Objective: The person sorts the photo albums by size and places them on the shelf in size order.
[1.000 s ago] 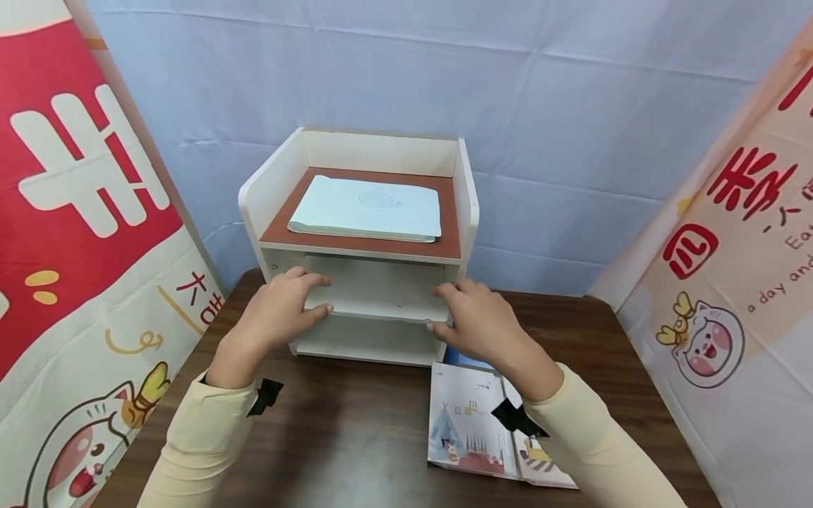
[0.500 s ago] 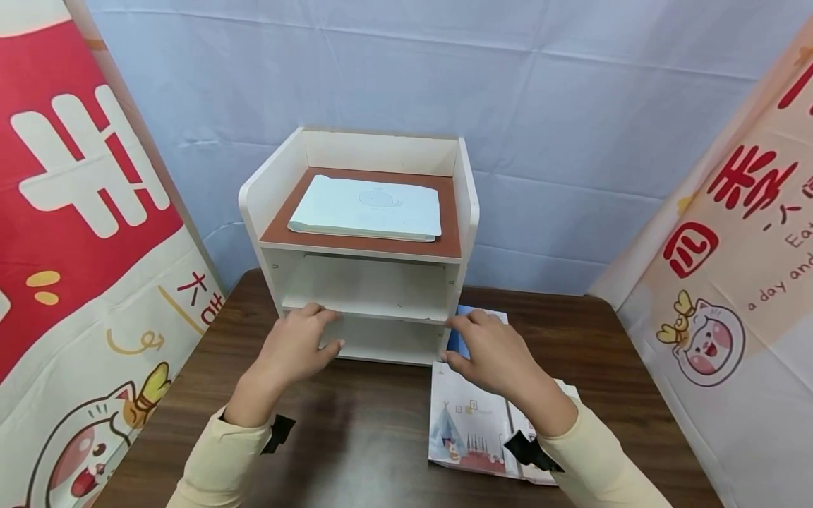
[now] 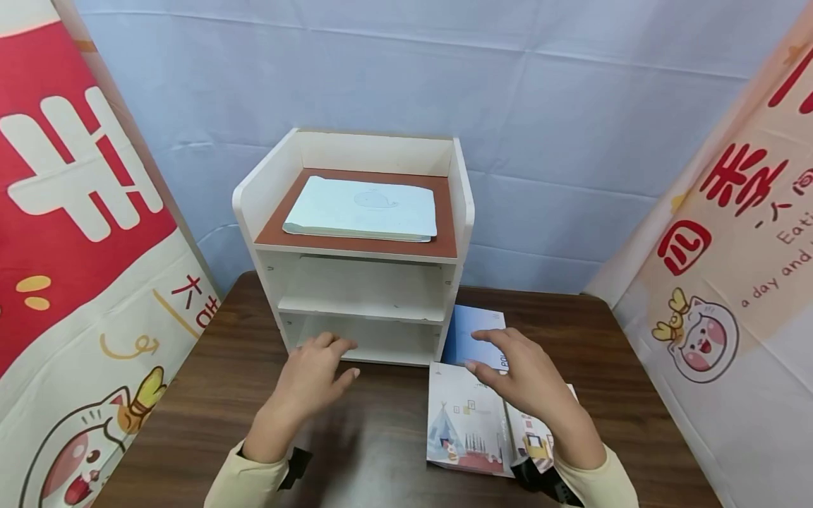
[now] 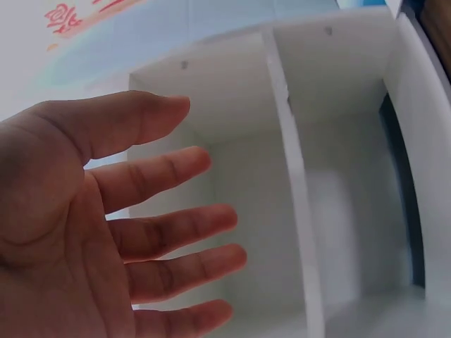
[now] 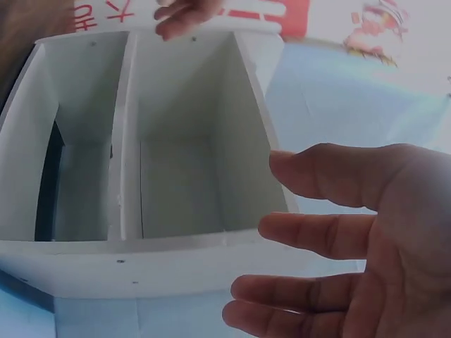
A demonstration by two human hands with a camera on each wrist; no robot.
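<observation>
In the head view, a white shelf unit (image 3: pixel 362 315) with a brown top panel (image 3: pixel 279 222) stands on the dark wooden table (image 3: pixel 375 437). A pale blue book (image 3: pixel 362 209) with a whale drawing lies on its top. My left hand (image 3: pixel 311 384) hovers in front of the lowest compartment, fingers spread and holding nothing; the left wrist view shows its bare palm (image 4: pixel 56 211). My right hand (image 3: pixel 530 374) is in the air over the books at the shelf's right, its fingers apart with nothing between them. In the right wrist view, its fingers (image 5: pixel 310 236) overlap the shelf's side.
Right of the shelf lie a blue book (image 3: pixel 479 331) and an illustrated book (image 3: pixel 466 430) with a tent picture. A pale blue cloth (image 3: pixel 540 141) hangs behind, and printed banners (image 3: pixel 82 212) flank the table on both sides.
Both hands have drawn back from the shelf towards the viewer and shifted right. The shelf's two lower compartments and the blue book now show more fully.
</observation>
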